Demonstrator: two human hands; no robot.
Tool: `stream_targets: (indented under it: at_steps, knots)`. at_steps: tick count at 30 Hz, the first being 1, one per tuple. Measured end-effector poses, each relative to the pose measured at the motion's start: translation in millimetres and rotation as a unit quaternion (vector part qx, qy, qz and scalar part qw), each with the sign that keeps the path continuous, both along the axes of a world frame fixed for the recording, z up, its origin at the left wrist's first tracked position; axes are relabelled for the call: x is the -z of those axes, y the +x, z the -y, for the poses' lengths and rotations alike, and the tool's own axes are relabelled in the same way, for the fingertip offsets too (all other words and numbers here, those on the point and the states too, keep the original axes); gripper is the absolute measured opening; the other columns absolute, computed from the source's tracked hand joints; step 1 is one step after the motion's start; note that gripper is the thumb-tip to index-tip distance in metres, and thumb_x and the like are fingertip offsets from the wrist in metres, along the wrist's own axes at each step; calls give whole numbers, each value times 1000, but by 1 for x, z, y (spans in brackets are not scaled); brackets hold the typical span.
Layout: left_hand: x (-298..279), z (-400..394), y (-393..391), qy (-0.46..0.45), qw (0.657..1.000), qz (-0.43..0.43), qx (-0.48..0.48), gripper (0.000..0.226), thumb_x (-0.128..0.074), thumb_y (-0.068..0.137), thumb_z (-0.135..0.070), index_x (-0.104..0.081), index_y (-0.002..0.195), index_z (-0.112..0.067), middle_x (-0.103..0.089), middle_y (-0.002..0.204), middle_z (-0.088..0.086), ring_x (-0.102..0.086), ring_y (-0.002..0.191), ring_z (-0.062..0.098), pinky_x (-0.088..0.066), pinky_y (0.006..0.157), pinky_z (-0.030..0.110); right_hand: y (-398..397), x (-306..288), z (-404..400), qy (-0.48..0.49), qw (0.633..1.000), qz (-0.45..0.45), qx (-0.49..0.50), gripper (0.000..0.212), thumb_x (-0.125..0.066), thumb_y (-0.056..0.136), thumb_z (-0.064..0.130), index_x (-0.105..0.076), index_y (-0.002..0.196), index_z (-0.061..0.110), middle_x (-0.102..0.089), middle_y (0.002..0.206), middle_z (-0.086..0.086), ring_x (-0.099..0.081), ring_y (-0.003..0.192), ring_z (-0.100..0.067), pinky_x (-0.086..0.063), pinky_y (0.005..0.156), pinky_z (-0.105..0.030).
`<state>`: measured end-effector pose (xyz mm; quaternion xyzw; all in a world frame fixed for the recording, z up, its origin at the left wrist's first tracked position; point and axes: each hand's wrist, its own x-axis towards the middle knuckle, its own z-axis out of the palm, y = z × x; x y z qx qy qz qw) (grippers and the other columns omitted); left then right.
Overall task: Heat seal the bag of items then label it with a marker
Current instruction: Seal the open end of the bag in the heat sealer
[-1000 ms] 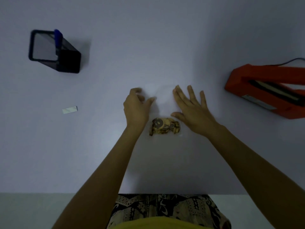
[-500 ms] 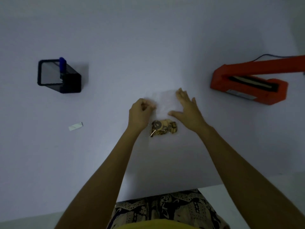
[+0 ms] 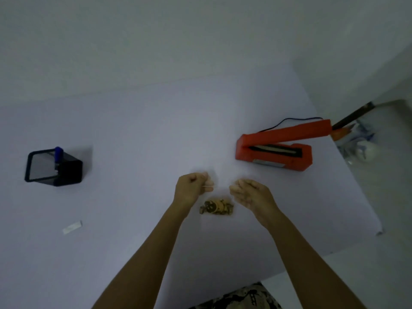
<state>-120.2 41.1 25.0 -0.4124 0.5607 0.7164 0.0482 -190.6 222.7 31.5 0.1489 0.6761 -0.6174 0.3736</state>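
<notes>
A clear plastic bag [image 3: 219, 182], hard to see against the white table [image 3: 133, 130], lies in the middle with a clump of yellow-brown items [image 3: 216, 207] at its near end. My left hand [image 3: 192, 188] is closed in a pinch on the bag's far left edge. My right hand [image 3: 250, 192] has its fingers curled on the bag's far right edge. The orange heat sealer [image 3: 274, 152] stands to the right beyond my right hand, its arm raised. A blue marker [image 3: 58, 152] stands in a black mesh holder [image 3: 66, 172] far left.
A small white strip [image 3: 72, 227] lies on the table at the near left. The sealer's black cable [image 3: 289, 120] runs back to the table's right edge. Beyond that edge sit cluttered objects [image 3: 356, 141]. The table's near right corner [image 3: 379, 231] is close to my right arm.
Both hands went from lying flat and open on the bag to closed on its far edge. The view has pulled back, so everything sits lower and smaller.
</notes>
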Motion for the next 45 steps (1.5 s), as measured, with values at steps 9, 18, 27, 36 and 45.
stream_targets:
  at_steps: [9, 18, 27, 36, 45]
  knots:
    - [-12, -90, -71, 38, 999, -5, 18, 15, -63, 90, -16, -71, 84, -6, -74, 81, 7, -71, 70, 15, -56, 63, 17, -61, -8, -87, 17, 999, 3, 49, 22, -61, 92, 19, -65, 106, 3, -75, 99, -13, -71, 95, -25, -54, 90, -40]
    - [-6, -120, -121, 0, 1000, 20, 17, 16, -61, 91, -17, -71, 85, -6, -72, 74, 7, -69, 65, 14, -56, 61, 16, -109, 0, -112, 9, 999, -1, 45, 18, -59, 94, 22, -66, 101, 8, -75, 98, -9, -72, 94, -22, -54, 90, -40]
    - [0, -130, -142, -37, 998, 41, 4, 29, -67, 87, -28, -71, 93, 0, -74, 85, 12, -69, 70, 16, -55, 67, 21, -125, 7, -115, 16, 999, 0, 51, 18, -59, 93, 26, -68, 96, 10, -77, 92, -6, -73, 88, -20, -53, 90, -43]
    - [-2, -136, -147, -42, 998, 51, 9, 23, -65, 89, -25, -68, 88, -2, -66, 69, 0, -63, 63, 11, -50, 51, 11, -126, 9, -115, 38, 995, -18, 93, 15, -61, 92, 22, -70, 91, 10, -76, 91, -11, -73, 84, -19, -55, 82, -32]
    - [-3, -139, -148, -23, 999, 43, -9, 20, -64, 90, -24, -68, 88, -4, -69, 73, -1, -66, 62, 7, -52, 50, 12, -127, 11, -118, 144, 982, -112, 46, 29, -64, 86, 45, -71, 72, 21, -75, 76, -4, -72, 76, -19, -57, 80, -38]
